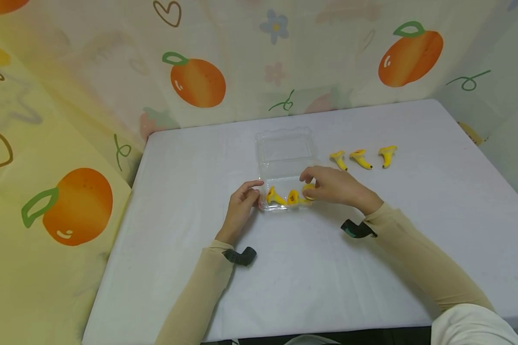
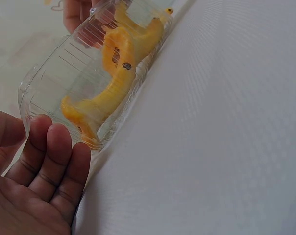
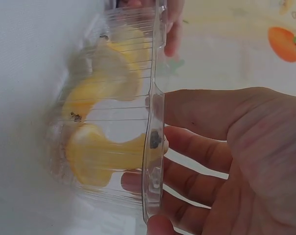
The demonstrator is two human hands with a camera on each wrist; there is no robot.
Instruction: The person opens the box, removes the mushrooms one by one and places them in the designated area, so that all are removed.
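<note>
A clear plastic clamshell box [image 1: 280,179] lies with its lid [image 1: 285,146] folded back. Inside are several yellow trumpet-shaped pieces like small mushrooms, one piece [image 1: 275,196] at the left and another [image 1: 292,197] in the middle, dark marks showing on them. My left hand [image 1: 241,203] holds the box's left side, its curled fingertips [image 2: 60,142] against the wall. At the right end my right hand [image 1: 334,184] reaches over the rim, with thumb and fingers about a yellow trumpet-shaped piece [image 3: 106,154] inside. The fingers partly hide that piece in the head view.
On the white-covered table [image 1: 177,191], right of the lid, lie three more yellow pieces: one nearest the lid [image 1: 338,159], a middle one [image 1: 360,158] and a far-right one [image 1: 387,155]. A patterned cloth [image 1: 241,57] hangs behind the table and along its left side.
</note>
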